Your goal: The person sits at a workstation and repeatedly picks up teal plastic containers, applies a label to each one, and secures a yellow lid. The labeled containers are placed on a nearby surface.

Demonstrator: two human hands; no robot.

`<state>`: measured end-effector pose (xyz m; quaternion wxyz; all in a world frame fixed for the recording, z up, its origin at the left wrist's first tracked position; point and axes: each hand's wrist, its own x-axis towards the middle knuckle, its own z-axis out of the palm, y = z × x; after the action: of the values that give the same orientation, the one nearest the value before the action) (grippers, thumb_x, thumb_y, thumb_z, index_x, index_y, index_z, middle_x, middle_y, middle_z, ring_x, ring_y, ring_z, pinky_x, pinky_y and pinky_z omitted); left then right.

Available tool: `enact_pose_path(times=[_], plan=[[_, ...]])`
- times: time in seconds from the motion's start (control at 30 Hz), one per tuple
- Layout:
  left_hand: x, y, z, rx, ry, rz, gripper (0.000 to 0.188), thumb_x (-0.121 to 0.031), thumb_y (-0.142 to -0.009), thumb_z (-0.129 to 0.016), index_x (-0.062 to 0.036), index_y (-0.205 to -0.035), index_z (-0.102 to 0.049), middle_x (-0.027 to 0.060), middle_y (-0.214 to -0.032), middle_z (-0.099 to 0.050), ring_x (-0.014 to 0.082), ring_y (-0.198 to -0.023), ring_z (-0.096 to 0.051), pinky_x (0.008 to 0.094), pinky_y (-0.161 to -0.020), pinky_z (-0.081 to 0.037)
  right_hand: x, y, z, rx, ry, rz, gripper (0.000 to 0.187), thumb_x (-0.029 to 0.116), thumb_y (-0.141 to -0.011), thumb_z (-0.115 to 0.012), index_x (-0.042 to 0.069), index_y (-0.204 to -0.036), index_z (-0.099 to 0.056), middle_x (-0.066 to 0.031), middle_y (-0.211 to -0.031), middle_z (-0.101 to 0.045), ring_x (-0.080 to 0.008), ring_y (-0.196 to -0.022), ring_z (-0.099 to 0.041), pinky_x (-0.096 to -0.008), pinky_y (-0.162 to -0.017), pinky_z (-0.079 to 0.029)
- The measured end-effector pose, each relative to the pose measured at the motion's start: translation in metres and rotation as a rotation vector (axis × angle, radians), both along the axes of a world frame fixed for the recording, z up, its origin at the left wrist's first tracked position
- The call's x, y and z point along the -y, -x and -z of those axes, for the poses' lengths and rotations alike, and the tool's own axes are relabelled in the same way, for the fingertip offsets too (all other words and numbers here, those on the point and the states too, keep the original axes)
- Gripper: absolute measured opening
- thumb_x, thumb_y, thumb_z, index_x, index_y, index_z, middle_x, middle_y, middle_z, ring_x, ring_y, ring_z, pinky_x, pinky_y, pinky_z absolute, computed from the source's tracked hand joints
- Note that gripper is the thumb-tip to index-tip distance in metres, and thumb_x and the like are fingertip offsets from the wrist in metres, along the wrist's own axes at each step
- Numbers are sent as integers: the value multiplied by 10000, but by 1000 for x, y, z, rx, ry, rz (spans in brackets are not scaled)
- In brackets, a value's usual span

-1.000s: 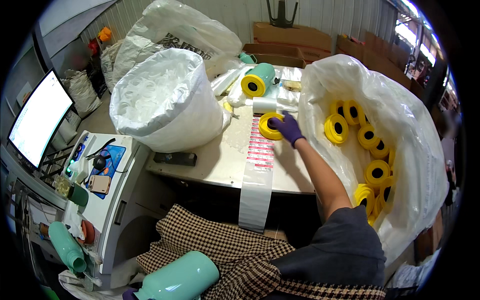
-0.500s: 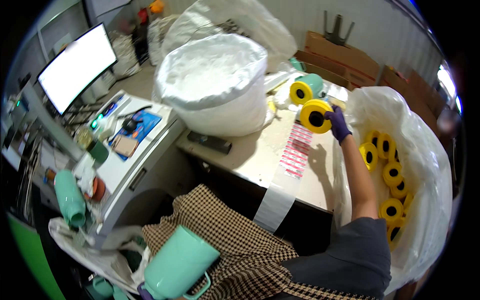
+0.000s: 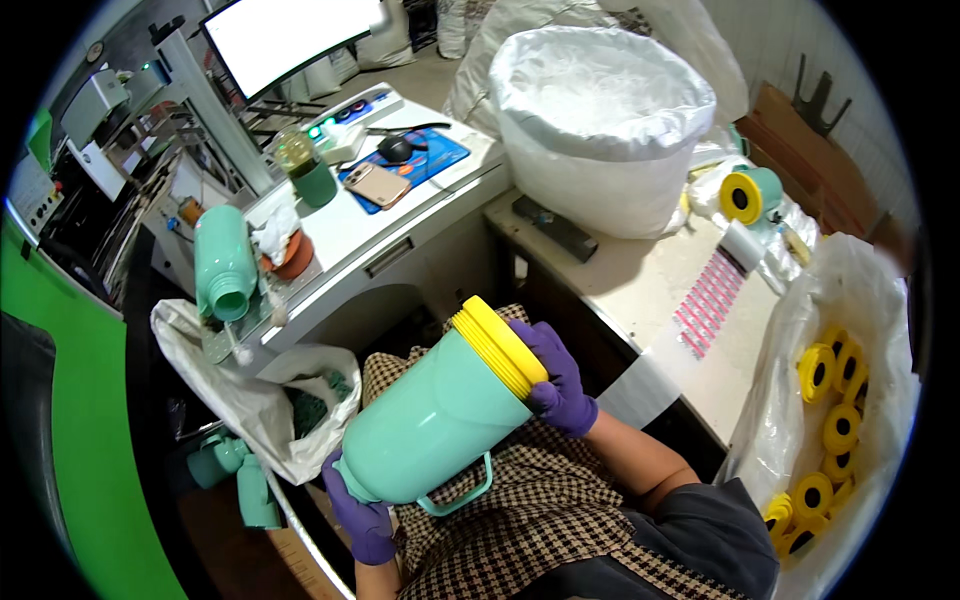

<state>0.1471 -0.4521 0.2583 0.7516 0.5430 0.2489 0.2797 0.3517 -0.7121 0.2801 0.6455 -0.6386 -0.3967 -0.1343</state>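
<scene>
Across my lap lies a mint-green jug (image 3: 430, 420) with a side handle, tilted so its wide end points up and to the right. A yellow ring-shaped cap (image 3: 500, 347) sits at that wide end. My right hand (image 3: 558, 382), in a purple glove, is closed round the yellow cap. At the narrow lower end, my left hand (image 3: 358, 515), also gloved in purple, grips the jug; part of its fingers is hidden behind the body. Whether the cap is threaded on or only resting there, I cannot tell.
A clear plastic bag (image 3: 770, 400) of several yellow caps stands at the right. A white sack (image 3: 600, 130), a label strip (image 3: 712, 300) and another capped green jug (image 3: 765, 190) are on the table. Left, a green jug (image 3: 224, 255) lies near a phone (image 3: 377, 186).
My right hand has brought a yellow cap from above the table to the jug's wide end. The jug has risen and moved right in my left hand, and the view has turned left.
</scene>
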Motion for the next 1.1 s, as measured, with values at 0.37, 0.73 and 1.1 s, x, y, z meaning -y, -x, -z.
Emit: enact_pose_path(times=[0.37,0.73,1.1], plan=[[-11,17,-19,-166,-320,-81,294,-242,-1018,-489,-14,-1199,-534,85,-1125,-580,177,-1016,-582,315,-877,-493,-1,32,7,5,101,-61,659,435,-1057,-399,-62,-1488,-427,-175,-1206,-627,-303,-985,-580,-401,-930,-448],[-1,33,-39,-270,-994,-104,409,-257,-913,-566,55,-1170,-507,160,-1166,-519,275,-1083,-535,385,-970,-423,7,59,-6,-255,-9,-189,619,336,-1082,-387,-65,-1547,-303,-216,-1582,-379,-320,-1429,-415,-422,-1184,-304],[41,9,-121,-18,-818,-129,513,-310,-1021,-451,30,-1405,-448,200,-1210,-592,270,-938,-617,366,-792,-523,26,72,37,-1314,-442,-555,644,404,-1023,-591,45,-1521,-393,-99,-1468,-502,-244,-1337,-496,-390,-1153,-397]])
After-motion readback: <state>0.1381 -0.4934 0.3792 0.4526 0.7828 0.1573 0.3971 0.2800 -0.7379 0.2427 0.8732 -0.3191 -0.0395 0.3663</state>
